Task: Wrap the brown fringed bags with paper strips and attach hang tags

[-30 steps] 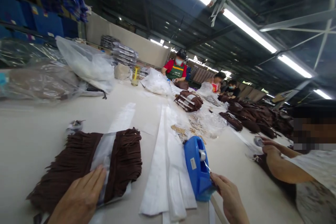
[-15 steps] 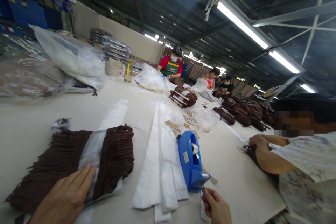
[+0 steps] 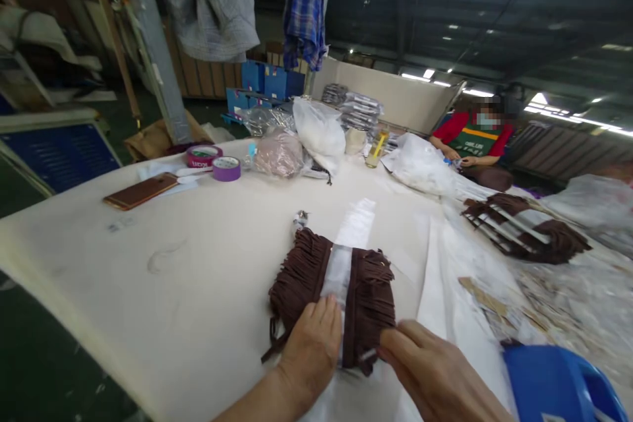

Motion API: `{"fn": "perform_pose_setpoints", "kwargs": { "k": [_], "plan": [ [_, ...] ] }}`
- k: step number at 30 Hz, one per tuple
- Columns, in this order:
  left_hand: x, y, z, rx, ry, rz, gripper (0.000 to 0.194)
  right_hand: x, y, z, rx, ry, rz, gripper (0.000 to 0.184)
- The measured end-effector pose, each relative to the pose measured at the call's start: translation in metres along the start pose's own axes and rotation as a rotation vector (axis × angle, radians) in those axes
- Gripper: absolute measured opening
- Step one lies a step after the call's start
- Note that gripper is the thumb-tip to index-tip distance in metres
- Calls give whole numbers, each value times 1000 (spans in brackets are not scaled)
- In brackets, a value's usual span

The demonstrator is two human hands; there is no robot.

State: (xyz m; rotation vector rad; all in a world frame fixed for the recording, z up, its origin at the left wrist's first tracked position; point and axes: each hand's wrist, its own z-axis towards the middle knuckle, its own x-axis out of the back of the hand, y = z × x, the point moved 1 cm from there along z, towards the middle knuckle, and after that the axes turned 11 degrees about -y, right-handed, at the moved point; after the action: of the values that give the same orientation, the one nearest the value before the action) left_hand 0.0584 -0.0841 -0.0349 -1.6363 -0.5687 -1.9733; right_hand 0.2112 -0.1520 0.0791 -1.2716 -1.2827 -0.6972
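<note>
A dark brown fringed item, bag-like point(image 3: 372, 303), lies on the table with a white translucent strip point(image 3: 339, 270) wrapped over its middle. My left hand point(image 3: 316, 336) rests flat on that strip, fingers stretched toward the far side. My right hand point(image 3: 430, 362) is at the item's right near corner, thumb and fingers pinched together. A small pale, shiny bit, seemingly a piece of tape point(image 3: 368, 356), shows at the fingertips, slightly blurred. A wrapped metal part point(image 3: 299, 218) sits at the item's far left corner.
A blue tape dispenser point(image 3: 554, 376) stands at the lower right, beside white strips point(image 3: 438, 290). Another brown fringed bundle point(image 3: 529, 227) lies beyond. Tape rolls point(image 3: 226, 169) and a phone point(image 3: 141, 191) are at the left. A co-worker point(image 3: 475, 138) sits across the table.
The view has swung left. My right hand has left the tape dispenser and come to the brown fringed item's right side. My left hand stays flat on the strip.
</note>
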Motion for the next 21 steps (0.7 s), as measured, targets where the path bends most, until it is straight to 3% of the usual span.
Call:
{"fn": "perform_pose_setpoints", "kwargs": {
  "k": [5, 11, 15, 21],
  "plan": [
    [-1, 2, 2, 13, 4, -54, 32, 10, 4, 88, 176, -203, -386, 18],
    [-3, 2, 1, -4, 56, -47, 34, 6, 7, 126, 228, -356, -518, 19],
    [-5, 2, 1, -20, 56, -60, 36, 9, 7, 143, 79, -442, -419, 17],
    [-9, 2, 2, -21, 124, -48, 36, 17, 18, 165, -126, -455, -271, 9]
  ]
}}
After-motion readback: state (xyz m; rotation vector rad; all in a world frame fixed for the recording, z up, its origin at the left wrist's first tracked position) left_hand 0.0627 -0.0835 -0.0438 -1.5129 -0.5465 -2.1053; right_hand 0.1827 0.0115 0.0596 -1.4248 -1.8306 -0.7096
